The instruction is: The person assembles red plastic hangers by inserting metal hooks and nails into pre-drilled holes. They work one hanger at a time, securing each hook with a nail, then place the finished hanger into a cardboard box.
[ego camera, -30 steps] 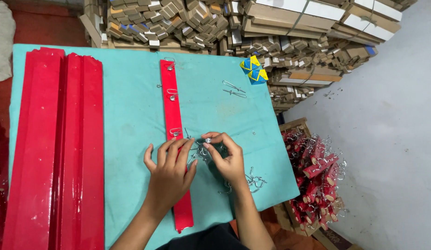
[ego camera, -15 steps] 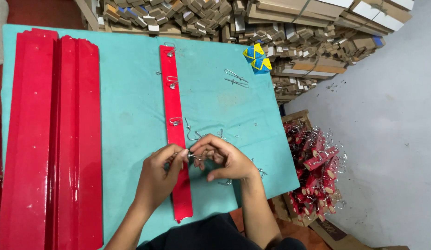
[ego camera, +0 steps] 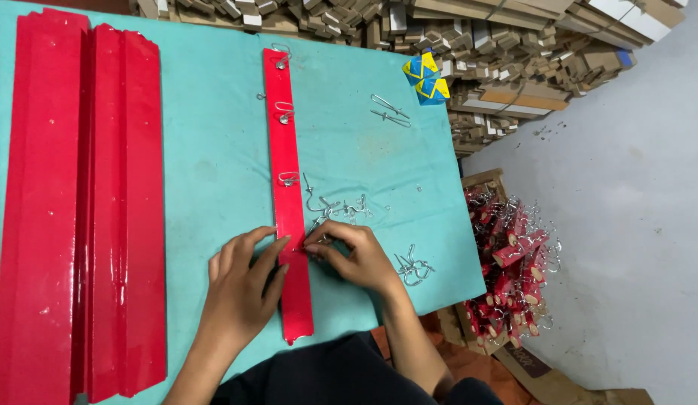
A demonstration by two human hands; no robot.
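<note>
A long red strip (ego camera: 283, 142) lies lengthwise on the turquoise table (ego camera: 206, 150), with three wire hooks fitted along its upper part. My left hand (ego camera: 242, 283) rests flat on the table, its fingers pressing the strip's left edge. Touching the strip's right edge, my right hand (ego camera: 354, 255) pinches a small metal hook (ego camera: 314, 244). Loose wire hooks (ego camera: 338, 206) lie just above my right hand, and another small cluster of hooks (ego camera: 413, 265) sits to its right.
A stack of long red strips (ego camera: 75, 202) fills the table's left side. Two wire hooks (ego camera: 388, 109) and a blue-and-yellow object (ego camera: 425, 77) lie near the far right corner. Cardboard pieces (ego camera: 454, 37) are piled beyond the table. A box of red hooked parts (ego camera: 510, 255) stands on the floor at right.
The view has shifted so the strip sits lower and nearer. My hands have stayed at the strip's lower part, the right one now pinching a hook at its edge.
</note>
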